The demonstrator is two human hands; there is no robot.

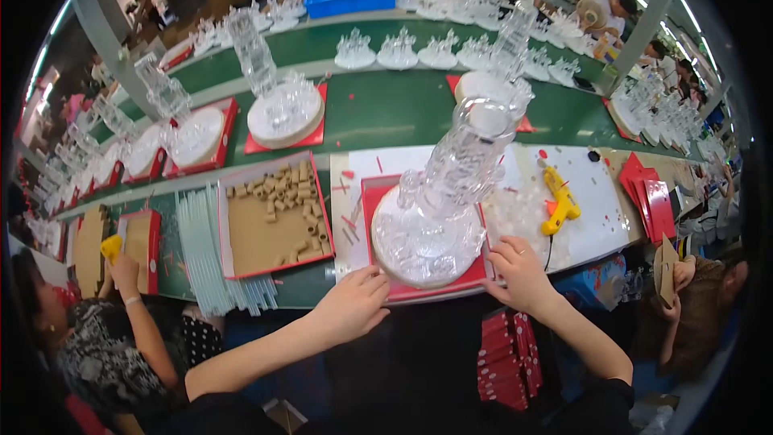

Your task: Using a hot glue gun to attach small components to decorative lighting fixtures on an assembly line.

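Note:
In front of me a clear plastic ornament (471, 149), a tall cup-like tower on a round sparkling white base (427, 254), leans toward the upper right. Beneath it lies a shallow red box lid (407, 293). My left hand (353, 304) is at the lid's near left corner, its fingers bent and slightly apart by the base's edge. At the near right corner is my right hand (522, 275), thumb and fingers spread, with a ring on one finger. Neither hand visibly holds anything; whether the fingertips touch the lid is unclear.
Left stands a red-edged box of short cardboard tubes (278, 217), beside a bundle of pale glue sticks (203, 250). A yellow glue gun (560, 201) lies right, near red cards (648, 197). Ornaments line the green conveyor (378, 113). Co-workers sit on both sides and across.

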